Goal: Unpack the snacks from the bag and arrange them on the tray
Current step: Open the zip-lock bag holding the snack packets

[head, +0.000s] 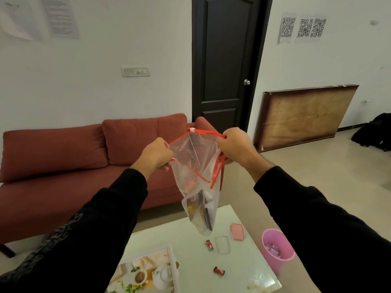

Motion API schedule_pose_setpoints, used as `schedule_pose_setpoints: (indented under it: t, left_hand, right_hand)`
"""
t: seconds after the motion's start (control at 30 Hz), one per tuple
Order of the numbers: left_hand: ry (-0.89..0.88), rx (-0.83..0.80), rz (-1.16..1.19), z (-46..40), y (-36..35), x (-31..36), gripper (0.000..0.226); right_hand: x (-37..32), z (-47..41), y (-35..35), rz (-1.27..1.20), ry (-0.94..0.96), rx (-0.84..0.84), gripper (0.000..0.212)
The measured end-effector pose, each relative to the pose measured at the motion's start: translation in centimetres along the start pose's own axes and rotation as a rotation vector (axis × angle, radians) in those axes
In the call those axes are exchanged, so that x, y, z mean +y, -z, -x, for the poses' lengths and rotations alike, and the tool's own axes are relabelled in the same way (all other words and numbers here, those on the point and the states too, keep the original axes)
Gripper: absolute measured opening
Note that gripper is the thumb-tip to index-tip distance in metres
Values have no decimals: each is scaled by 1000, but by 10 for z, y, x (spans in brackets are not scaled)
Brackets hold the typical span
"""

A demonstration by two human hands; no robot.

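Note:
A clear plastic bag (196,187) with a red zip strip hangs in the air above the white table (239,269). My left hand (157,154) grips the left side of its mouth and my right hand (236,145) grips the right side, so the mouth is pulled apart. Several snack packets sit bunched at the bag's bottom. Two small red wrapped snacks (209,244) (219,271) lie loose on the table. The tray (172,258), printed with a teapot picture, lies at the table's near left, partly behind my left sleeve.
A pink bin (275,250) stands by the table's right edge. A pink lid (237,231) and a clear container (222,244) lie on the table. A red sofa (69,166) stands behind, a dark door (226,60) beyond, and a wooden board (304,115) leans on the right wall.

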State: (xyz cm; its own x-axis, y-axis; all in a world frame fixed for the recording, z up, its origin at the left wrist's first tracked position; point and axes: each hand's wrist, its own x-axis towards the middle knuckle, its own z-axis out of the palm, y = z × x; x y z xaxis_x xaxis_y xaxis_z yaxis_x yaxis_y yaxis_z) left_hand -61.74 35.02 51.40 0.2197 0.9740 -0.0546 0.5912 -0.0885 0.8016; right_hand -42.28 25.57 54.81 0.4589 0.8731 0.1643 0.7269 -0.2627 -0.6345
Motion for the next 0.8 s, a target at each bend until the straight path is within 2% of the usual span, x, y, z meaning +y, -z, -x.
schedule_pose_setpoints:
  t: [0.13, 0.23, 0.3, 0.37, 0.53, 0.7, 0.8]
  left_hand:
    - [0, -26, -235, 5, 9, -11, 22]
    - [-6, -23, -320, 9, 7, -17, 23]
    - [-4, -52, -255, 11, 0, -21, 22]
    - [3, -72, -91, 14, -12, -24, 20]
    - [-30, -50, 127, 25, -43, -33, 14]
    - [-38, -109, 240, 32, -61, -53, 13]
    - [-25, -79, 240, 36, -69, -69, 15]
  right_hand:
    - [16, 12, -1, -94, -24, -32, 23]
    - [29, 23, -9, -99, -27, -24, 23]
    - [37, 30, -17, -78, -32, -43, 23]
    - [46, 37, -26, -82, -54, -88, 22]
    - [61, 50, -42, -82, -72, -154, 17]
    - [73, 62, -53, 19, -49, -227, 11]
    - [77, 69, -59, 49, -28, -249, 13]
